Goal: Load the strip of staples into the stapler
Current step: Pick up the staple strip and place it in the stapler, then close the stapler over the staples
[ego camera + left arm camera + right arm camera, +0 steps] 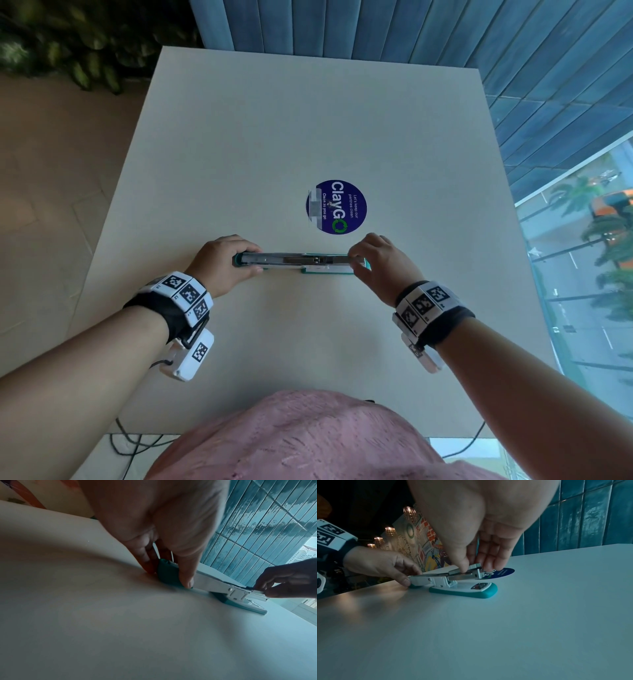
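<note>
Stapler [301, 262], teal and white, is lying opened out flat near the middle of the pale surface [308, 120], its top arm swung over to the left and its metal magazine lying over the base on the right. Left hand [219, 265] is gripping the teal end of that arm, fingers [186, 580] curled round it, while the right hand [383, 263] is pinching the front tip of the magazine between thumb and fingers [488, 561]; whether a staple strip is between them I cannot tell. Just beyond the stapler, a round blue sticker [337, 207] is sitting on the surface.
</note>
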